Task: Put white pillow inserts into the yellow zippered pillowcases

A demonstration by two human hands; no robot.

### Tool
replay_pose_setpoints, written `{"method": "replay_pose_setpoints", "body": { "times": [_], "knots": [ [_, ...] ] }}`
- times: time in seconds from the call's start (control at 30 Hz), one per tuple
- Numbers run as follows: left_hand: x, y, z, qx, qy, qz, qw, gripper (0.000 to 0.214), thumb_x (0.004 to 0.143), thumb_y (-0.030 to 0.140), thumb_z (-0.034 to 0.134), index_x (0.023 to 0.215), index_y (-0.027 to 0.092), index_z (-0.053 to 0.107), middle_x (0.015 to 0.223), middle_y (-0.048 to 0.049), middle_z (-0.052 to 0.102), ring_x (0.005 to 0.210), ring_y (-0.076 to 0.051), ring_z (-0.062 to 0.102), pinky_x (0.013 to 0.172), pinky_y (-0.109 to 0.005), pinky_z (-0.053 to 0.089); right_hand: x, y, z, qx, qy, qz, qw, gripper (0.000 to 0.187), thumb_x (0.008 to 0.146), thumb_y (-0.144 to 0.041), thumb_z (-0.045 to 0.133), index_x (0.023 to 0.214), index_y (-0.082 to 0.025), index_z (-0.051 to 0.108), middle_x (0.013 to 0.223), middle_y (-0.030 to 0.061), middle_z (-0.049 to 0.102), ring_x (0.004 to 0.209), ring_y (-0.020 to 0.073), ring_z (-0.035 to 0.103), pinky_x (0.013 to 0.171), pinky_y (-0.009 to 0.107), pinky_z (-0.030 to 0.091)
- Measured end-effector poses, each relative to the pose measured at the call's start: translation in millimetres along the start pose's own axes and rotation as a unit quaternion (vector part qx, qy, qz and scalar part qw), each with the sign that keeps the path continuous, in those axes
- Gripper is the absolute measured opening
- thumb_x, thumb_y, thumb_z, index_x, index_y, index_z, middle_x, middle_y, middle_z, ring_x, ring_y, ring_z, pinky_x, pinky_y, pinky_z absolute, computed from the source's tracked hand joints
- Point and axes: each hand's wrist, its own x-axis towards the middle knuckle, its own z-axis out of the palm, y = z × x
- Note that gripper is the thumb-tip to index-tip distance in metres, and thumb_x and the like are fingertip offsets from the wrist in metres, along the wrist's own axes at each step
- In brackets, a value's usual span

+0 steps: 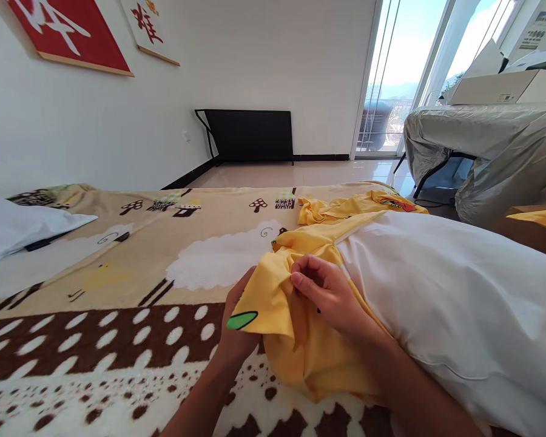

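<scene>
A white pillow (446,291) lies on the bed at the right, its near end partly inside a yellow pillowcase (300,346) with a green patch. My right hand (330,294) is closed, pinching the yellow fabric at the pillow's end. My left hand (239,328) sits under the folded edge of the pillowcase, its fingers mostly hidden by the cloth it grips. More yellow cloth (346,206) lies bunched behind the pillow.
A beige and brown blanket (131,279) with sheep and spots covers the bed. Another white pillow (13,227) rests at the far left. A black rack (250,135) leans on the wall, and a covered table (491,145) stands by the glass door.
</scene>
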Motion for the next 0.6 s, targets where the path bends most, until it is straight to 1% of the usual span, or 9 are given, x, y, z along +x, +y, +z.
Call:
{"method": "replay_pose_setpoints", "body": {
  "times": [0.1, 0.23, 0.3, 0.37, 0.43, 0.53, 0.6],
  "knots": [
    [2, 4, 1.2, -0.009, -0.013, 0.017, 1.0, 0.023, 0.073, 0.04, 0.063, 0.08, 0.019, 0.056, 0.072, -0.001, 0.05, 0.064, -0.014, 0.041, 0.056, -0.024, 0.039, 0, 4, 3, -0.031, 0.048, -0.011, 0.998, 0.019, 0.084, -0.035, 0.054, 0.077, -0.017, 0.05, 0.074, -0.001, 0.05, 0.064, 0.009, 0.044, 0.059, 0.022, 0.039],
    [2, 6, 1.3, 0.024, -0.044, 0.048, 0.998, 0.02, 0.077, 0.037, 0.061, 0.082, 0.018, 0.056, 0.072, 0.0003, 0.051, 0.065, -0.012, 0.045, 0.057, -0.021, 0.04, 2, 9, 5, -0.01, 0.086, -0.004, 0.996, 0.019, 0.084, -0.035, 0.055, 0.077, -0.017, 0.05, 0.071, -0.0015, 0.052, 0.063, 0.009, 0.046, 0.058, 0.022, 0.04],
    [1, 9, 3.4, 0.045, -0.033, 0.059, 0.997, 0.02, 0.081, 0.037, 0.056, 0.081, 0.017, 0.056, 0.071, 0.0001, 0.052, 0.064, -0.012, 0.046, 0.056, -0.021, 0.04, 2, 10, 6, -0.012, 0.1, -0.004, 0.995, 0.019, 0.083, -0.034, 0.055, 0.076, -0.017, 0.051, 0.07, -0.0013, 0.053, 0.063, 0.0093, 0.048, 0.059, 0.022, 0.042],
    [0, 13, 6.9, 0.067, -0.01, 0.065, 0.996, 0.02, 0.081, 0.036, 0.055, 0.077, 0.017, 0.054, 0.066, 0.0013, 0.049, 0.06, -0.011, 0.043, 0.053, -0.02, 0.038, 1, 10, 8, -0.029, 0.095, -0.008, 0.995, 0.017, 0.083, -0.033, 0.056, 0.077, -0.017, 0.053, 0.072, -0.0006, 0.056, 0.065, 0.01, 0.051, 0.061, 0.022, 0.044],
    [-1, 18, 10.6, 0.09, 0.006, 0.067, 0.994, 0.016, 0.077, 0.032, 0.058, 0.073, 0.017, 0.053, 0.062, 0.0025, 0.047, 0.058, -0.011, 0.042, 0.052, -0.02, 0.038, -1, 8, 9, -0.042, 0.076, -0.014, 0.996, 0.013, 0.083, -0.03, 0.056, 0.083, -0.017, 0.056, 0.079, 0.0014, 0.061, 0.072, 0.0118, 0.057, 0.067, 0.024, 0.048],
    [-2, 26, 14.1, 0.111, 0.004, 0.07, 0.991, 0.01, 0.074, 0.027, 0.057, 0.076, 0.017, 0.056, 0.066, 0.0013, 0.053, 0.06, -0.012, 0.048, 0.054, -0.021, 0.04, -3, 5, 10, -0.054, 0.051, -0.026, 0.997, 0.014, 0.083, -0.028, 0.055, 0.091, -0.018, 0.061, 0.09, 0.0045, 0.066, 0.083, 0.0149, 0.062, 0.077, 0.028, 0.051],
    [-1, 31, 15.0, 0.116, 0.0, 0.071, 0.991, 0.01, 0.074, 0.026, 0.056, 0.079, 0.017, 0.058, 0.07, 0.0001, 0.058, 0.063, -0.013, 0.051, 0.056, -0.021, 0.042, -4, 5, 10, -0.057, 0.056, -0.043, 0.996, 0.012, 0.082, -0.026, 0.057, 0.088, -0.018, 0.064, 0.092, 0.0055, 0.068, 0.087, 0.0162, 0.063, 0.08, 0.03, 0.051]
  ]
}}
